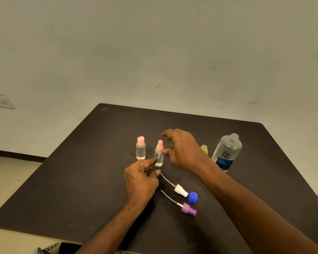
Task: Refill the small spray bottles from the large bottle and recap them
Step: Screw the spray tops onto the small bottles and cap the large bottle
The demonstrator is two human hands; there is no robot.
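Two small clear spray bottles with pink tops stand on the dark table [81,180]: the left bottle [140,150] and the right bottle [159,156]. My left hand [140,180] sits just in front of the right bottle, its index fingertip at the bottle's side, fingers loosely curled and holding nothing. My right hand [182,149] hovers just right of that bottle with fingers spread, one fingertip near its pink sprayer. The large uncapped clear bottle [227,153] with a blue label stands to the right. A small yellow bottle [204,149] is partly hidden behind my right wrist.
A white sprayer head with tube [180,190], a purple sprayer head with tube [188,210] and a blue cap [192,197] lie on the table near my forearms. A wall stands behind the table, with a socket [0,101] at far left.
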